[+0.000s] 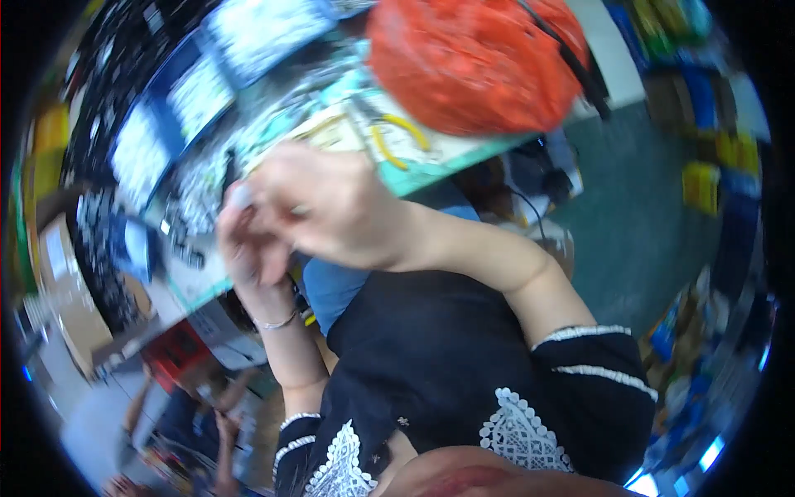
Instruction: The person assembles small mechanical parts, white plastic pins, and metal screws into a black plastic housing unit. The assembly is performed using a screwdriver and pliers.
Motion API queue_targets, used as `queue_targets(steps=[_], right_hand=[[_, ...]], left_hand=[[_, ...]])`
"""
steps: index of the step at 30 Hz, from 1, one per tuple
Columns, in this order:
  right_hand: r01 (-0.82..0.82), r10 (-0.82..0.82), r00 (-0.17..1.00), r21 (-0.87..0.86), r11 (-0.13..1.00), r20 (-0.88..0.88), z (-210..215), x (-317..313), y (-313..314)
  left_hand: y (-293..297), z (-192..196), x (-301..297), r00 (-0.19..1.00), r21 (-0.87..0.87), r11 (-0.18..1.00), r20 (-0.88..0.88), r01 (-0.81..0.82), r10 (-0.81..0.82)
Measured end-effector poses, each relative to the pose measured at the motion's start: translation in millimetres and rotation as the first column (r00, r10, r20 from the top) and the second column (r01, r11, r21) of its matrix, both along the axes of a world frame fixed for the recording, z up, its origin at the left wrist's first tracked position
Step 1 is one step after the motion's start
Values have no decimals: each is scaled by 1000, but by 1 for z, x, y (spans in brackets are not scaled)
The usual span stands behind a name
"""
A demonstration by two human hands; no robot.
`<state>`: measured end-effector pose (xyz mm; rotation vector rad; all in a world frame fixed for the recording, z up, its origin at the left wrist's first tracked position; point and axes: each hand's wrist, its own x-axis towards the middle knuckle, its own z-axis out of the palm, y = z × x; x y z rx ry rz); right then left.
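My left hand [255,246] and my right hand [335,203] are together above the near edge of the worktable, both smeared by motion. The right hand lies across the left, its fingers curled closed. The left hand's fingers are bent round towards it; a small whitish spot [242,196] shows at the fingertips, too blurred to name. What the fingers hold is mostly hidden. A thin bracelet [276,321] circles my left wrist. Beyond the right hand lie pliers with yellow handles [397,139], apart from both hands.
A large red plastic bag [476,66] stands on the table [464,163] at right. Blue bins [236,62] with whitish small parts line the far left. Loose clear and silvery pieces [195,186] lie beside them. Another person [195,418] is at the lower left, near a cardboard box [70,290].
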<state>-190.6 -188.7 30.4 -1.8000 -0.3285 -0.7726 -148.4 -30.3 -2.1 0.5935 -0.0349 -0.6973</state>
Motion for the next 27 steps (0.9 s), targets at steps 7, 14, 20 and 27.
queue_targets(steps=[7, 14, 20, 27], right_hand=[[-54, 56, 997, 52, 997, -52, -1, -2, 6], [-65, 84, 987, 143, 988, -134, 1, -3, 9], [-67, 34, 989, -230, 971, -143, 2, -7, 4], [-380, 304, 717, 13, 925, -627, -1, -27, -16]], left_hand=[[-7, -3, -9, 991, -96, 995, -135, -38, 25], [-6, -7, -12, 982, -219, 975, -187, -38, -4], [-3, -11, -19, 989, -11, 996, -118, -91, 90], [11, -13, -47, 993, 431, 901, 84, 42, -87]])
